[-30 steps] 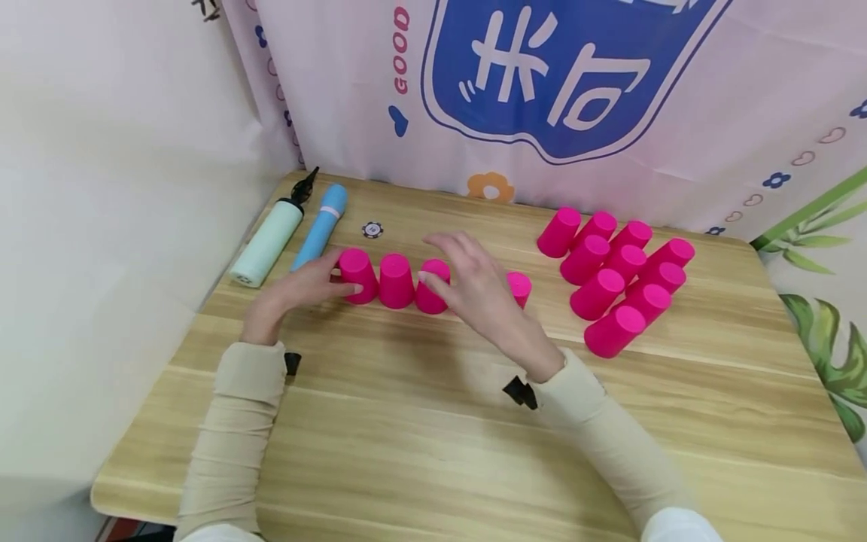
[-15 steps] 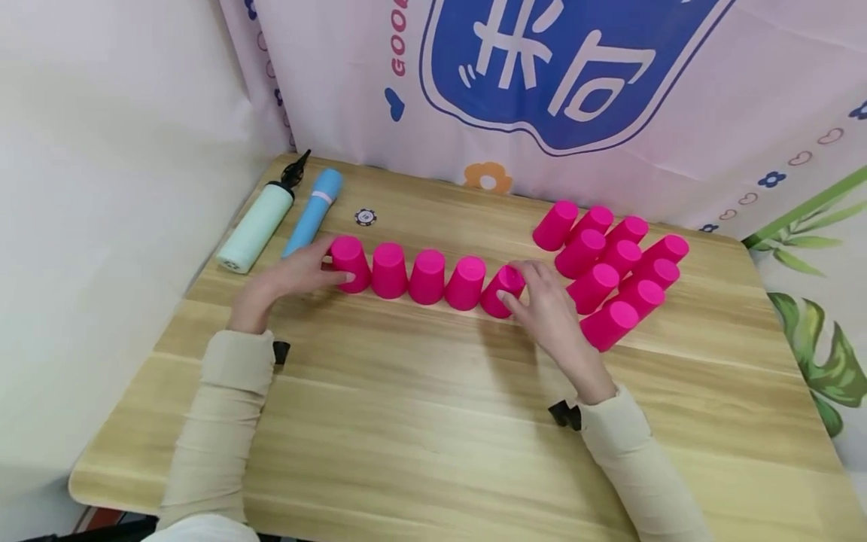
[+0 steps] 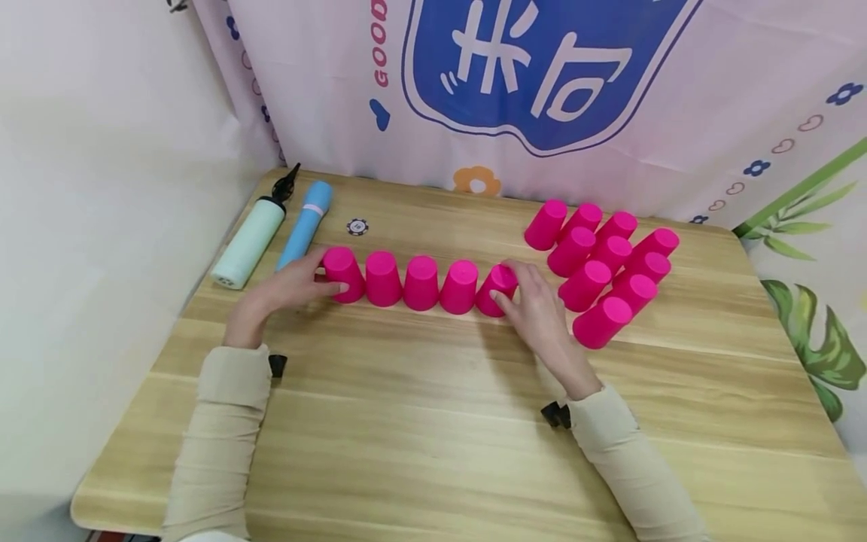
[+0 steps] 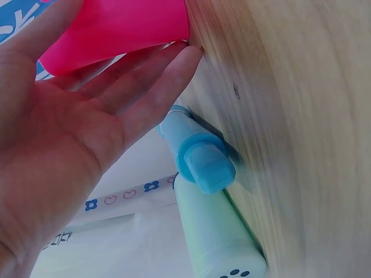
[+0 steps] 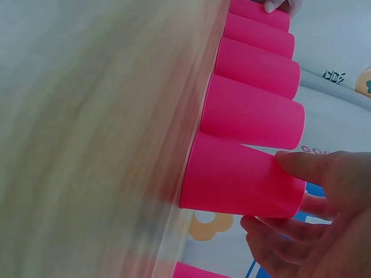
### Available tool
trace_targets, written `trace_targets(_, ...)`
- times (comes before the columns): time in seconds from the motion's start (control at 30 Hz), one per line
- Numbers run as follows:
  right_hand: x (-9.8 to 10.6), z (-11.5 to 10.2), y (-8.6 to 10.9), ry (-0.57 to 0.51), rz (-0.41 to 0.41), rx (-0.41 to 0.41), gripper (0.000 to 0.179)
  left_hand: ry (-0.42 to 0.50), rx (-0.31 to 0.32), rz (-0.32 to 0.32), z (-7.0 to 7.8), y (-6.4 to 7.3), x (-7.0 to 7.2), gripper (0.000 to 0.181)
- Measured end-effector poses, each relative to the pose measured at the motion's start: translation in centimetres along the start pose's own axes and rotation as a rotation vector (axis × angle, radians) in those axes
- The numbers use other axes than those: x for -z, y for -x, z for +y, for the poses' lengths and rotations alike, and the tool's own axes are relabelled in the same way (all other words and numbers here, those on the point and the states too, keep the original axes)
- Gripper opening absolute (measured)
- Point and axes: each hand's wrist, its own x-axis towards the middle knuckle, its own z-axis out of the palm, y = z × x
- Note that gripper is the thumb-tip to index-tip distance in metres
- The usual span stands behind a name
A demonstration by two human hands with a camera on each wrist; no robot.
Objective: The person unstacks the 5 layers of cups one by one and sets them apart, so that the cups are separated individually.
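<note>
Several pink cups stand upside down in a straight row across the table [image 3: 406,421]. At the row's left end my left hand [image 3: 287,290] holds the end cup [image 3: 343,272], thumb on its near side and fingers behind; the left wrist view shows the fingers along that cup [image 4: 127,26]. My right hand [image 3: 542,309] grips the cup at the right end [image 3: 497,290]. Its thumb lies on the near side and its fingers curl round the far side of the cup [image 5: 237,179] in the right wrist view. Between them stand the middle cups [image 3: 421,283], side by side.
More upside-down pink cups [image 3: 588,284] stand in close rows at the back right. Behind my left hand lie a blue microphone-shaped thing [image 3: 306,222] and a mint-green hand pump [image 3: 249,241] with a black nozzle. A poker chip [image 3: 357,226] lies behind the row.
My right hand has moved right, from above the row's middle to its right-end cup, and stays there. My left hand keeps holding the left-end cup. The head view has shifted slightly.
</note>
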Motion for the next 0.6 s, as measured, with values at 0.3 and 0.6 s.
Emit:
trace_targets(0.3, 3.0, -1.5, 1.8, -0.027, 0.106, 0.011, 0.052, -0.005, 0.015, -0.009, 0.1, 0.3, -0.1, 0.062)
trace_targets(0.6, 13.1, 0.4, 2.6, -0.046, 0.594, -0.035, 0.048, 0.008, 0.022, -0.009, 0.6, 0.2, 0.0, 0.061)
